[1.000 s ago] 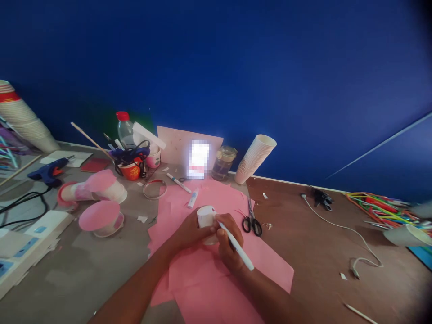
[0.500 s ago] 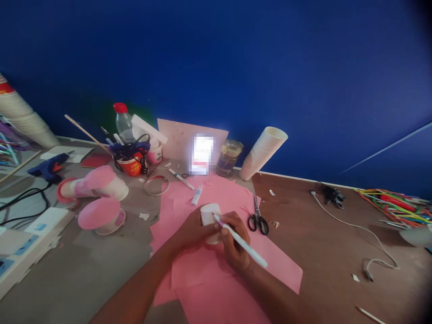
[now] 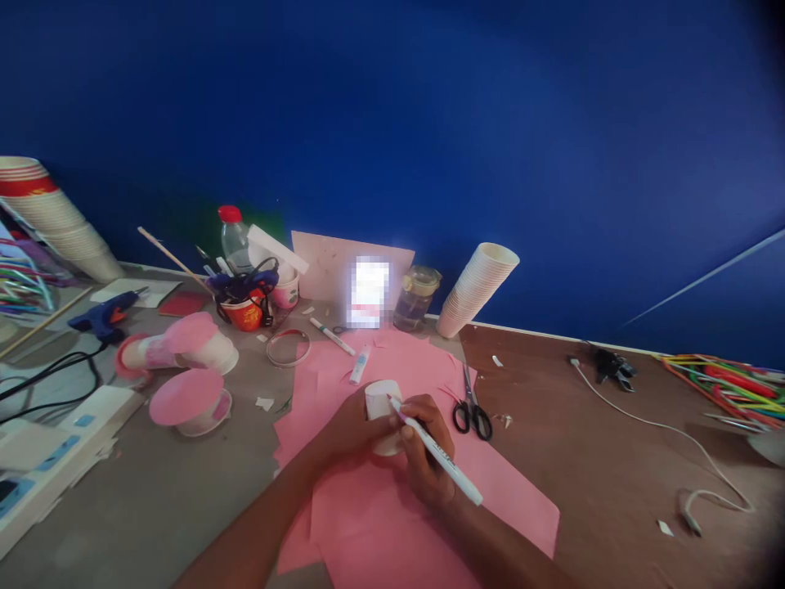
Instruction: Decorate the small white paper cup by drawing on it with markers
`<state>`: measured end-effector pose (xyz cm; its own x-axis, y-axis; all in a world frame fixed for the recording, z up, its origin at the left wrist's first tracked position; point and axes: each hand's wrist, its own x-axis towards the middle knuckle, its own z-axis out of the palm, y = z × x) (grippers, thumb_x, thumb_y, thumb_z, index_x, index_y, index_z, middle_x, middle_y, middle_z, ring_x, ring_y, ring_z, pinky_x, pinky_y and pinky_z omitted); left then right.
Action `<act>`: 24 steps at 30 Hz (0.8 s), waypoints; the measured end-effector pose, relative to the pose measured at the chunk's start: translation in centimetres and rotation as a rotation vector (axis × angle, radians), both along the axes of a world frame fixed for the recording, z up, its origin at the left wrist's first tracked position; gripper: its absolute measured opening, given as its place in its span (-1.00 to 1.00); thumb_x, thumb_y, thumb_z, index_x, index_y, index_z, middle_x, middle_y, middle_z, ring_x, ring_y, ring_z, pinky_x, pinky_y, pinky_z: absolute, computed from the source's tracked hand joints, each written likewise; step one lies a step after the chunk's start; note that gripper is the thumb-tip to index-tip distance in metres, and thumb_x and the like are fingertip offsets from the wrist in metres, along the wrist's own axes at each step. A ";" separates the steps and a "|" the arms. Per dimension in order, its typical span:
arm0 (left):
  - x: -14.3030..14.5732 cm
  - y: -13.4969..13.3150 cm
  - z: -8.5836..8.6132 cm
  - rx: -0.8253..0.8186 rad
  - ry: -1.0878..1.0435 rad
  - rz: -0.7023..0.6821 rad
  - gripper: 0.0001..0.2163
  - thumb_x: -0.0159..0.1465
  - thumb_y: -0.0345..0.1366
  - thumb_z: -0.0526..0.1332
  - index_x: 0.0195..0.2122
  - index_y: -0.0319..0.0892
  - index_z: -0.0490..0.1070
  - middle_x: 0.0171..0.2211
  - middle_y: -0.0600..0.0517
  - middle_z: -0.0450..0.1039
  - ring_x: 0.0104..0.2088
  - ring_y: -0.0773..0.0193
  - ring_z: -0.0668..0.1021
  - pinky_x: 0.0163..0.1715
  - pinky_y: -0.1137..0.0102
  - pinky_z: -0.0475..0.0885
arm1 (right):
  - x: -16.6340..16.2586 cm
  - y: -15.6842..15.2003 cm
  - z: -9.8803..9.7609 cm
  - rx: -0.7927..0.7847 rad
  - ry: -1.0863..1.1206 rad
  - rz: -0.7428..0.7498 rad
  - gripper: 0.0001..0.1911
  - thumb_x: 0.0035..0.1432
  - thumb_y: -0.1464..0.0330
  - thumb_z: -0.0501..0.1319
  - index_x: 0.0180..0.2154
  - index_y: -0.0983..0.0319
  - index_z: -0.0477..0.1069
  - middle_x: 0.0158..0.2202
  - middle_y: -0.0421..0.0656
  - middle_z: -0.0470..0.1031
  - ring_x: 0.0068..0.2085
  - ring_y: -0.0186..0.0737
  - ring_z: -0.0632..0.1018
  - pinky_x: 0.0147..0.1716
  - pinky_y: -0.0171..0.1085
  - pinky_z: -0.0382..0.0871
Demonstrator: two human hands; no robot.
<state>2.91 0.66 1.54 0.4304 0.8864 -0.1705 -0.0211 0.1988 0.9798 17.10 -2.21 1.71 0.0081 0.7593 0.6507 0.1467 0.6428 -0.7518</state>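
My left hand (image 3: pixel 354 427) is wrapped round a small white paper cup (image 3: pixel 380 399), partly covered by my fingers. A white marker (image 3: pixel 452 469) with a purple tip is gripped in my right hand (image 3: pixel 429 454). Its tip is at the cup's side; whether it touches cannot be told. Beneath both hands lie overlapping pink paper sheets (image 3: pixel 380 523). Black-handled scissors (image 3: pixel 471 413) rest on the sheets to the right of my right hand. Beyond the cup are a small white tube (image 3: pixel 360 365) and another white marker (image 3: pixel 332 336).
At left stand pink-covered cup pieces (image 3: pixel 187 397), a glue gun (image 3: pixel 105 316) and a power strip (image 3: pixel 74 433). A cup stack (image 3: pixel 478 288), a jar (image 3: pixel 417 296) and a blurred bright screen (image 3: pixel 368 290) line the blue wall. A white cable (image 3: pixel 650 421) crosses the right side.
The camera view has tilted slightly, so the scene sits a little lower. Both hands keep their holds on the cup and marker, with little movement.
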 end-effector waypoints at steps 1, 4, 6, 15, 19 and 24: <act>0.0 0.0 0.0 -0.002 0.004 -0.001 -0.60 0.09 0.01 0.33 -0.29 -0.22 0.32 -0.39 0.08 0.34 -0.38 0.32 0.37 -0.40 0.46 0.27 | 0.0 0.0 -0.1 -0.001 0.011 0.001 -0.83 0.25 0.42 0.06 -0.15 0.16 0.36 -0.33 -0.17 0.36 -0.33 -0.24 0.44 -0.43 -0.27 0.34; 0.0 0.1 -0.2 -0.005 0.001 -0.004 -0.59 0.08 0.02 0.33 -0.29 -0.22 0.32 -0.39 0.07 0.35 -0.38 0.31 0.38 -0.40 0.45 0.28 | -0.1 0.0 -0.3 -0.007 0.022 -0.019 -0.84 0.26 0.40 0.06 -0.15 0.16 0.35 -0.33 -0.16 0.35 -0.32 -0.23 0.43 -0.41 -0.26 0.34; -0.1 0.2 -0.4 0.008 0.003 -0.003 -0.58 0.08 0.02 0.33 -0.28 -0.22 0.32 -0.39 0.07 0.35 -0.37 0.31 0.38 -0.40 0.45 0.27 | -0.1 0.0 -0.5 -0.011 0.028 -0.041 -0.85 0.26 0.39 0.06 -0.15 0.16 0.35 -0.32 -0.16 0.35 -0.32 -0.23 0.42 -0.40 -0.26 0.34; 0.0 0.2 -0.3 0.028 0.036 0.019 -0.60 0.09 0.01 0.32 -0.29 -0.23 0.31 -0.40 0.07 0.33 -0.39 0.32 0.36 -0.41 0.45 0.28 | -0.5 0.2 -0.5 0.068 -0.035 -0.109 -0.80 0.22 0.48 0.08 -0.13 0.14 0.31 -0.28 -0.16 0.33 -0.26 -0.23 0.43 -0.34 -0.24 0.37; 0.1 0.2 -0.3 0.055 0.037 0.019 -0.60 0.10 0.01 0.32 -0.28 -0.23 0.32 -0.40 0.06 0.33 -0.39 0.32 0.36 -0.42 0.46 0.29 | -0.4 0.3 -0.6 0.067 -0.037 -0.120 -0.78 0.20 0.50 0.08 -0.13 0.14 0.31 -0.26 -0.16 0.32 -0.26 -0.24 0.43 -0.36 -0.26 0.37; 0.1 0.4 -0.9 0.081 -0.016 0.054 -0.46 0.05 0.03 0.35 -0.08 -0.22 0.30 -0.34 0.06 0.33 -0.35 0.30 0.38 -0.37 0.43 0.33 | -0.4 0.3 -1.0 0.042 -0.030 -0.139 -0.80 0.22 0.48 0.07 -0.14 0.14 0.32 -0.27 -0.16 0.32 -0.26 -0.24 0.43 -0.36 -0.25 0.36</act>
<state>3.03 1.11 0.66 0.3841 0.9188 -0.0913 -0.0454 0.1175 0.9920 16.73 -1.86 0.71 0.0918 0.7243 0.6834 0.2582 0.6455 -0.7188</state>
